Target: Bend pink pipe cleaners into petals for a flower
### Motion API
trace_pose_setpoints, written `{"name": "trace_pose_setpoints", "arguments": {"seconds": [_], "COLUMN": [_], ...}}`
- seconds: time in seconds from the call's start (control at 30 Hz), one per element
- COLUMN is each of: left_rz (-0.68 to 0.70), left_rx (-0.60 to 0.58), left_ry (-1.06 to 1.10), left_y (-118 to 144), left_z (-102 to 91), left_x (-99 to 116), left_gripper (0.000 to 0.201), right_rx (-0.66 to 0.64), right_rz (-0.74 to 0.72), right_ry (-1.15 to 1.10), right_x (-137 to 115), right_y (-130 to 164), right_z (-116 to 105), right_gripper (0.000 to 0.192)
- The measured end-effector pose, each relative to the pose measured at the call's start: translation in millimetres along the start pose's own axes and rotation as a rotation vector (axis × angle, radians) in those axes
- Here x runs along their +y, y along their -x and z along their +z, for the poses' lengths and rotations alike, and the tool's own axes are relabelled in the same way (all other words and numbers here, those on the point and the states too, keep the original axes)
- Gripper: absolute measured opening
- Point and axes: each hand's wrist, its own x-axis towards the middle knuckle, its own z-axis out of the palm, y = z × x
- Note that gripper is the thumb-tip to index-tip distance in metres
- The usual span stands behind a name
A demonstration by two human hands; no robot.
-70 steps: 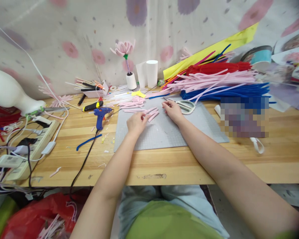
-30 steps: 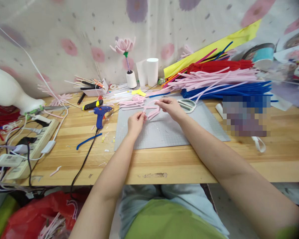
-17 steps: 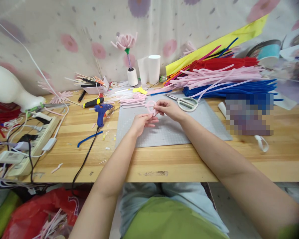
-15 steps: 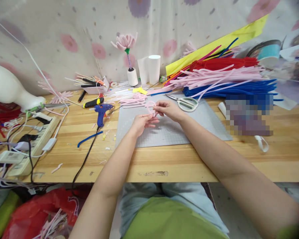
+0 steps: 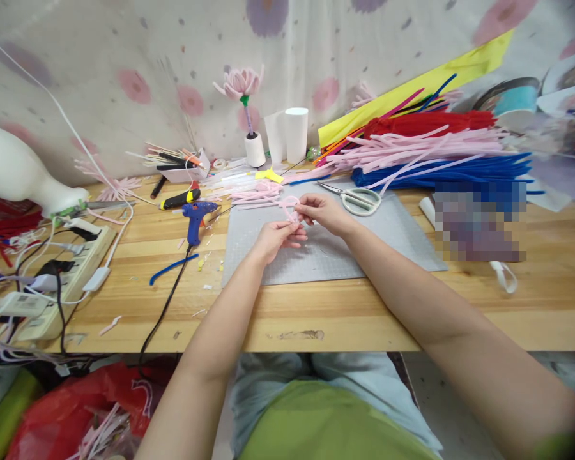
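My left hand (image 5: 274,237) and my right hand (image 5: 324,211) meet above the grey cutting mat (image 5: 393,239), both pinching a short pink pipe cleaner (image 5: 288,204) that is bent into a small loop between the fingertips. The lower ends of the piece are hidden inside my fingers. More cut pink pieces (image 5: 259,193) lie in a small heap at the mat's far left corner. White-handled scissors (image 5: 357,197) rest on the mat just right of my right hand.
A blue glue gun (image 5: 195,215) and its black cord lie left of the mat, with a power strip (image 5: 57,281) further left. Bundles of pink, blue and red pipe cleaners (image 5: 426,160) are stacked at the back right. A pink flower (image 5: 241,83) stands in a white spool.
My hands lifted a pink piece off the mat and bent it into a loop, drawing closer together. The view shifted slightly.
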Motion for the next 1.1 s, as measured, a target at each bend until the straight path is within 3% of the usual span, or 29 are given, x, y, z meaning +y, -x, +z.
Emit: {"name": "trace_pose_setpoints", "arguments": {"seconds": [0.27,0.47,0.57,0.7,0.87,1.1], "left_rz": [-0.001,-0.063,-0.112,-0.124,-0.062,0.01], "left_rx": [-0.008,-0.138,-0.191,-0.155,-0.015,0.037], "left_ry": [-0.02,0.149,0.21,0.251,0.272,0.164], "left_y": [1,7,8,5,2,2], "left_z": [-0.1,-0.9,0.5,3.7,9.8,13.7], "left_x": [2,6,7,6,3,-2], "left_gripper": [0.023,0.015,0.01,0.009,0.012,0.013], "right_rx": [-0.032,-0.306,-0.364,-0.257,-0.117,-0.053], "right_rz": [0.098,0.26,0.263,0.21,0.215,0.255], "right_ry": [-0.174,-0.465,-0.52,-0.57,-0.59,-0.608], "right_x": [5,3,5,8,12,14], "right_y": [1,10,11,8,3,2], "right_z": [-3,-7,-5,-2,0,0], "right_gripper": [0.03,0.044,0.044,0.034,0.025,0.022]}}
